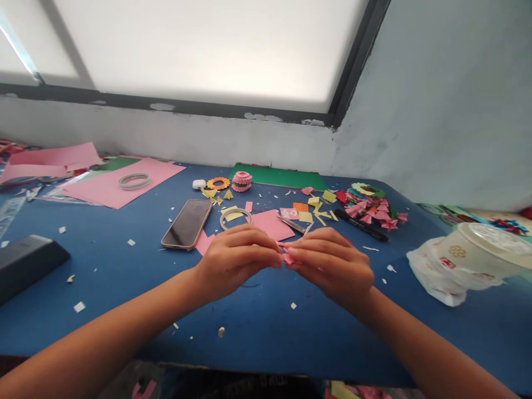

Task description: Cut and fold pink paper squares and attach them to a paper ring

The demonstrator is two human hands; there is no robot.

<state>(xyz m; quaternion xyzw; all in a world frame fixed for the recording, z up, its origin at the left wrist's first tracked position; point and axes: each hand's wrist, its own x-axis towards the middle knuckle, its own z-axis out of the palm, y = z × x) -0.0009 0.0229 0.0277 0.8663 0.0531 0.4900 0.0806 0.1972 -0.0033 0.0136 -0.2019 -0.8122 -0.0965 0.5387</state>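
Note:
Just above the blue table, my left hand [241, 255] and my right hand [332, 260] meet fingertip to fingertip. Both are closed on a small folded piece of pink paper [290, 258], mostly covered by the fingers. Behind them lie a pink paper sheet [272, 223], scissors [294, 224] partly hidden by my right hand, and a roll of tape [226, 218] beyond my left hand. Small yellow paper pieces [306, 216] and an orange square [300, 206] are scattered past the scissors.
A phone [187, 223] lies left of my hands, a black marker [361, 224] to the right. Folded paper pieces [369, 205] are heaped behind the marker. A paper cup [469, 255] in a plastic bag stands at right. Pink sheets [108, 188] and a dark box [31, 263] are at left.

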